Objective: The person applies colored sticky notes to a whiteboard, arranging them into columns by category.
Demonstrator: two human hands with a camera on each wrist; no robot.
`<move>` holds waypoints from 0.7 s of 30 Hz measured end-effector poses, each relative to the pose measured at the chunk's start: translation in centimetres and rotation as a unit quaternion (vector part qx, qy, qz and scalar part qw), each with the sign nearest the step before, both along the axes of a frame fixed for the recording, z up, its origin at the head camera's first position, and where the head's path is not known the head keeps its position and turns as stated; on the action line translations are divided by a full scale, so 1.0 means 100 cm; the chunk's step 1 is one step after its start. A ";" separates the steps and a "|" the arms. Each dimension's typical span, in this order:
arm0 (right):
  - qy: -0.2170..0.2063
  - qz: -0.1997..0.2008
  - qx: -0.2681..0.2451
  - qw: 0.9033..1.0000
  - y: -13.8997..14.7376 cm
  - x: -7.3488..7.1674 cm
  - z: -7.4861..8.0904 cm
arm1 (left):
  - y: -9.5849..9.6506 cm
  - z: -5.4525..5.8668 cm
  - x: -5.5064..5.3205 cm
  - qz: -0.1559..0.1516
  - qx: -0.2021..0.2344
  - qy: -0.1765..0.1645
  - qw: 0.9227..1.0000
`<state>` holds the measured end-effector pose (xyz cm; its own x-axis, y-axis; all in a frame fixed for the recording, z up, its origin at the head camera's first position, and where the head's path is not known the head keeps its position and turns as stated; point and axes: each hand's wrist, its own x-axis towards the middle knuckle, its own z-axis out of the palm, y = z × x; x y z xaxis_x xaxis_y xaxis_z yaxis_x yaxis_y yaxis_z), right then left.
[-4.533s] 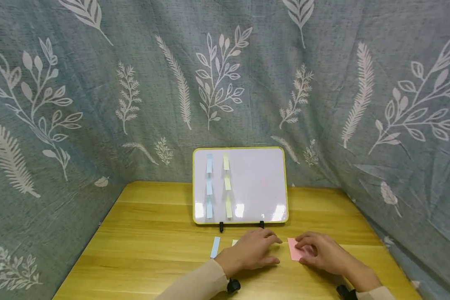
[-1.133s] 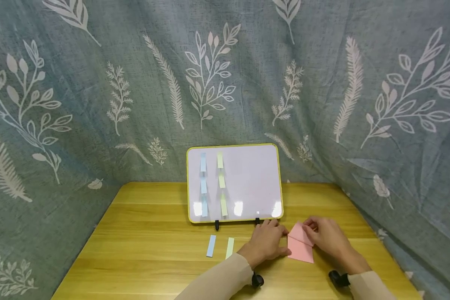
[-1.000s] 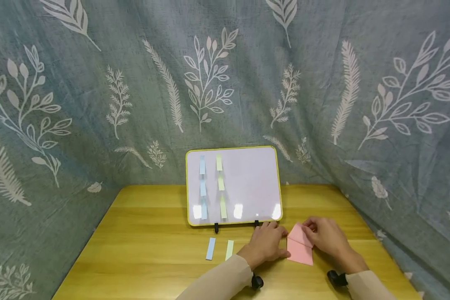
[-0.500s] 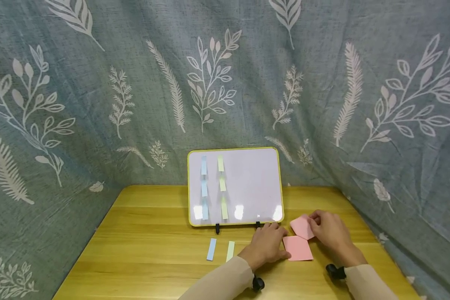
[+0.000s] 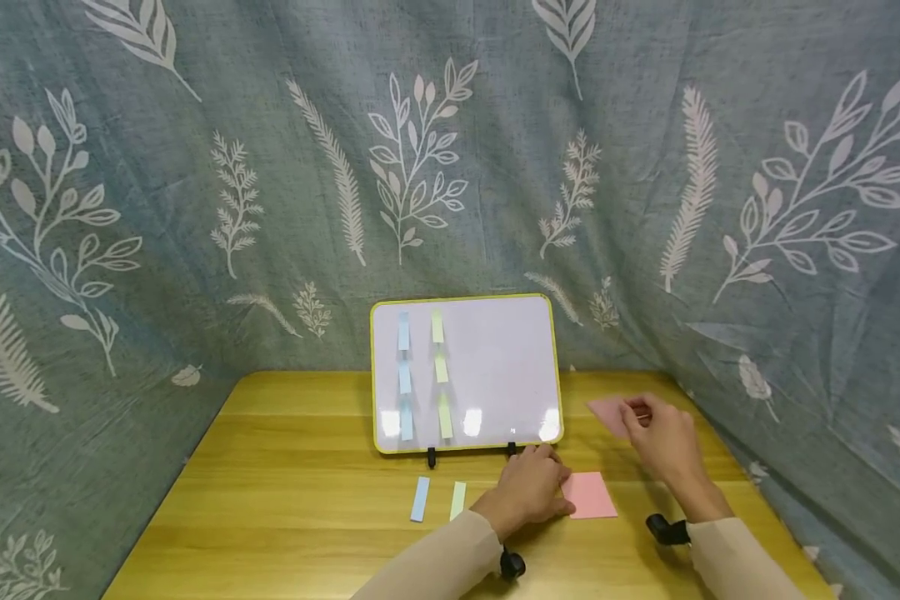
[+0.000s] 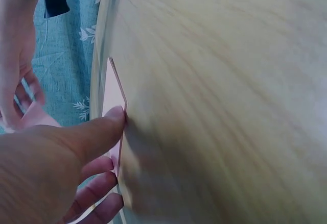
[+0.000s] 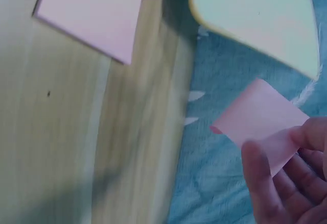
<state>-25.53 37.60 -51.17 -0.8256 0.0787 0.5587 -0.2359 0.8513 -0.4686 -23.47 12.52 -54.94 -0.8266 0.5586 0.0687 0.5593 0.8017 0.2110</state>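
Observation:
My right hand (image 5: 667, 442) pinches a single pink sticky note (image 5: 607, 413) between thumb and fingers, raised above the table at the whiteboard's right. In the right wrist view the loose sheet (image 7: 258, 112) has a slightly curled corner. Below it, the pink sticky note pad (image 5: 591, 496) lies flat on the wood. My left hand (image 5: 528, 487) holds that pad by its left side. Seen from the left wrist, the thumb sits against the edge of the pad (image 6: 113, 91), with the other fingertips further along it.
A yellow-rimmed whiteboard (image 5: 495, 358) stands on small black feet behind the hands. It bears a column of blue strips (image 5: 404, 377) and one of pale green strips (image 5: 441, 369). A blue strip pad (image 5: 420, 499) and a green strip pad (image 5: 458, 500) lie in front.
The right hand has peeled the top pink sheet off the pad and lifted it up and away to the back right. The left hand has stayed at the pad's left side over the last second.

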 end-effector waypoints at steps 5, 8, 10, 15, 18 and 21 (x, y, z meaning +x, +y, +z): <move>0.020 0.016 -0.033 0.999 -0.015 0.002 0.003 | -0.003 0.000 0.002 -0.026 -0.024 0.017 0.999; 0.038 0.025 -0.055 0.997 -0.026 0.001 0.003 | -0.008 -0.001 0.001 -0.053 -0.026 0.027 0.998; 0.046 0.039 -0.069 0.996 -0.031 -0.001 0.005 | -0.012 0.000 -0.001 -0.071 -0.008 0.022 0.997; 0.072 0.075 -0.077 0.992 -0.051 -0.009 0.008 | -0.031 0.004 -0.003 -0.109 0.058 -0.019 0.992; 0.112 0.080 -0.075 0.988 -0.060 -0.015 0.013 | -0.039 0.013 -0.006 -0.140 0.084 -0.018 0.986; 0.153 0.093 -0.075 0.981 -0.070 -0.024 0.020 | -0.047 0.028 -0.013 -0.161 0.104 0.006 0.981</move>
<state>-27.94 30.56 -49.20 -0.6294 0.0436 0.7759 -0.5289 0.7074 -0.4688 -24.76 7.85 -52.10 -0.6078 0.7637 0.2176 0.7800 0.5229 0.3437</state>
